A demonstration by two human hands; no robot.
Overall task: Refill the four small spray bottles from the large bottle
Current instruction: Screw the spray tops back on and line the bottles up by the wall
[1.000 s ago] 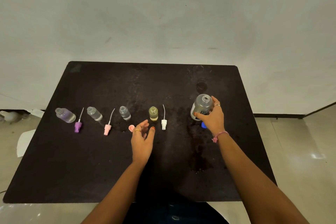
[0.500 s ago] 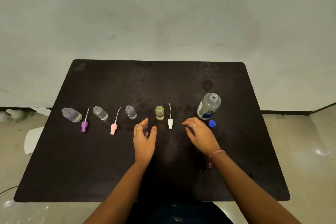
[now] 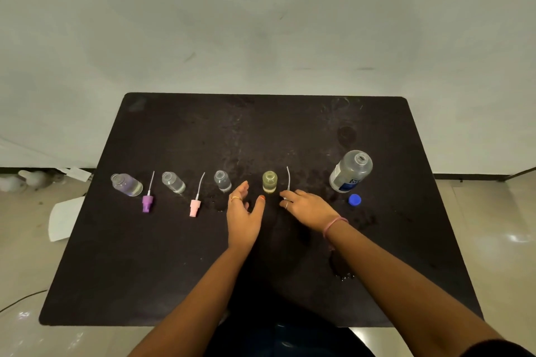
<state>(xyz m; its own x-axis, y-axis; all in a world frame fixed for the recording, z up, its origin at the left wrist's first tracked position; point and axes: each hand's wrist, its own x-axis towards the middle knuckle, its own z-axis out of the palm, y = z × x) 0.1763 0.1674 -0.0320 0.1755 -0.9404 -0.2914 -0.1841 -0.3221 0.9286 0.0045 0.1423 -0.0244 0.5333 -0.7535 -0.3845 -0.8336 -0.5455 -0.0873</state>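
Four small open bottles stand in a row on the black table [image 3: 174, 269]: one at far left [image 3: 126, 184], a second [image 3: 173, 182], a third [image 3: 222, 180] and a yellowish one [image 3: 269, 181]. A purple spray head [image 3: 147, 203] and a pink spray head [image 3: 194, 207] lie between them. The large clear bottle [image 3: 351, 171] stands uncapped at the right, its blue cap [image 3: 355, 200] in front of it. My left hand [image 3: 245, 213] is open just in front of the third bottle. My right hand [image 3: 307, 207] lies flat, fingertips on the white spray head, whose tube [image 3: 288, 178] still lies on the table.
Wet patches [image 3: 343, 272] mark the table near my right forearm and around the bottles. White paper [image 3: 65, 219] and debris lie on the floor left of the table. A wall stands close behind the table's far edge.
My right hand let go of the large bottle and moved left to the white spray head. The large bottle now stands alone. My left hand stayed nearly where it was.
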